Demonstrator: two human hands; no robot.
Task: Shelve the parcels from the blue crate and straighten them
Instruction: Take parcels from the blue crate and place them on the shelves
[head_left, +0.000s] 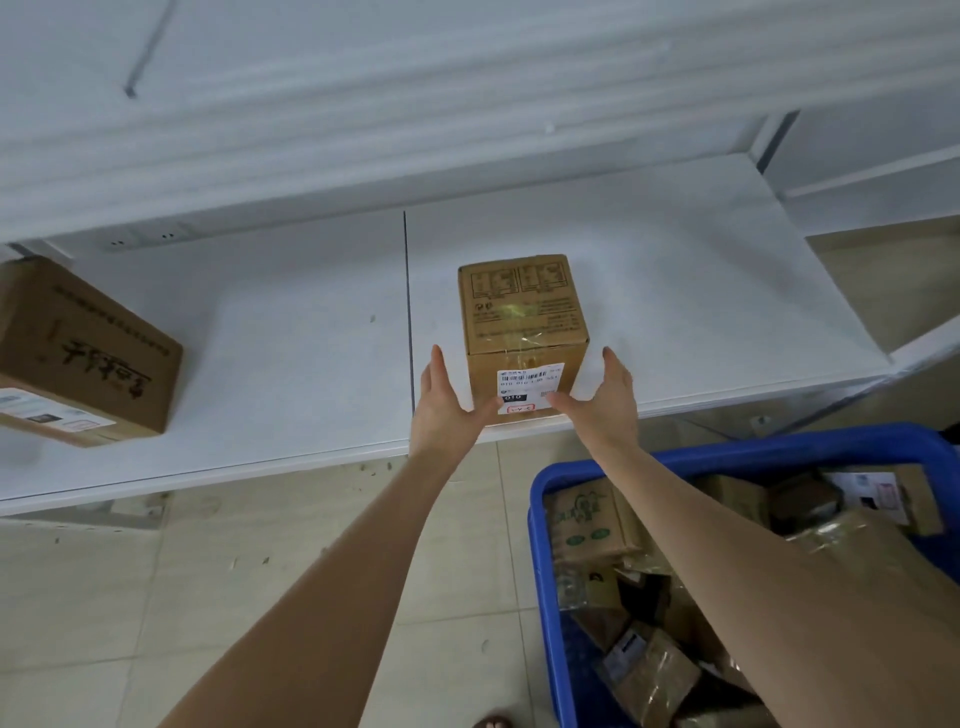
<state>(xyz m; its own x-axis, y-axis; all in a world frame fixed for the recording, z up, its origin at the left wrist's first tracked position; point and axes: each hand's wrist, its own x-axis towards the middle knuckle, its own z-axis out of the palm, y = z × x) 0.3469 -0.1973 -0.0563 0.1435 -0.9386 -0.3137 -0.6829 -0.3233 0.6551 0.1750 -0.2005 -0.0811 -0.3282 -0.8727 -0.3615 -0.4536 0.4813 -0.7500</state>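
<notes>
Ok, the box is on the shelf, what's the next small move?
Probably push the small box slightly back with both thumbs: it stands right at the front edge of the shelf, with the left hand and right hand open at its lower front corners.

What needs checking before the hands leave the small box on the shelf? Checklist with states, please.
1. The small box rests on the shelf, near its front edge: ok.
2. Its label faces outward: ok.
3. Box square to the shelf edge: cannot tell, the wide-angle view bends lines.
4. The left hand and right hand flank the box, fingers straight, thumbs on its front: ok.
5. The larger box stands far left, apart: ok.
6. The blue crate holds more parcels: ok.
</notes>
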